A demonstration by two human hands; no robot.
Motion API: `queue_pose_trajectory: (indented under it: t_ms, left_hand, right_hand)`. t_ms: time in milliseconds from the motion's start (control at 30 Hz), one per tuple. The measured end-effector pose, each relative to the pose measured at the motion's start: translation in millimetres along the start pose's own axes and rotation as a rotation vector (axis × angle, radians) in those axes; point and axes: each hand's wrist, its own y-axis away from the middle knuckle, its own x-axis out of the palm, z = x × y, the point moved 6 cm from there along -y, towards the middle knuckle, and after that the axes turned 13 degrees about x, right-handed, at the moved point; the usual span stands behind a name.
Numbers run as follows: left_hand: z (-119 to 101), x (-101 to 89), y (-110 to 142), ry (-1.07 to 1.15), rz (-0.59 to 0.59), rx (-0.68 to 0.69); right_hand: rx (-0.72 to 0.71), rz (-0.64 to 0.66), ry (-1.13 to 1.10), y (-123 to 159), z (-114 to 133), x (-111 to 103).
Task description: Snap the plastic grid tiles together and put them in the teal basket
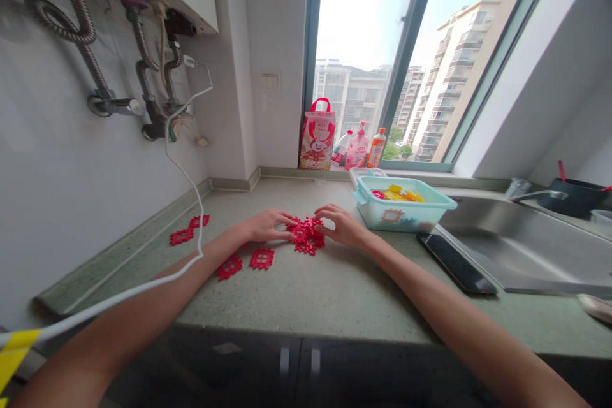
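A cluster of joined red plastic lattice pieces [306,236] lies on the green countertop [335,287]. My left hand [266,225] rests at its left side, fingers reaching onto the pieces. My right hand [340,225] curls over the cluster's right edge, fingertips touching it. Two loose red pieces [246,262] lie nearer me on the left. Another joined red pair [189,230] sits by the wall.
A pale green tub [401,205] with yellow and red pieces stands right of my hands. A black phone [456,262] lies beside the steel sink [526,248]. A white cable [191,191] hangs over my left arm. Bottles and a red bag [317,135] stand on the windowsill.
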Motion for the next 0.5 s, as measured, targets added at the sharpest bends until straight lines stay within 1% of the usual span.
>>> queue_pose_trajectory:
  t_ms: [67, 100, 167, 300, 400, 433, 500]
  left_hand:
    - [1.6, 0.1, 1.2, -0.002, 0.001, -0.002]
    - [2.3, 0.0, 1.7, -0.007, 0.002, -0.006]
    - [3.3, -0.2, 2.0, -0.017, 0.002, -0.012]
    - [6.9, -1.0, 1.8, -0.026, -0.009, -0.015]
    - [10.9, -4.2, 2.9, -0.029, -0.031, -0.002]
    - [12.4, -5.6, 3.7, -0.030, -0.036, -0.003]
    - [15.6, -8.4, 5.8, -0.033, -0.041, -0.027]
  right_hand:
    - [0.035, 0.125, -0.027, 1.2, -4.2, 8.7]
    - [0.064, 0.163, -0.049, 1.5, -7.3, 11.2]
    - [0.115, 0.192, -0.083, 1.4, -13.0, 13.0]
    - [0.183, 0.198, -0.102, 0.0, -20.0, 14.0]
    - [0.233, 0.181, -0.075, 0.1, -22.9, 14.1]
    - [0.230, 0.163, -0.057, 0.2, -22.1, 12.7]
    - [0.167, 0.110, -0.011, 0.1, -16.3, 6.7]
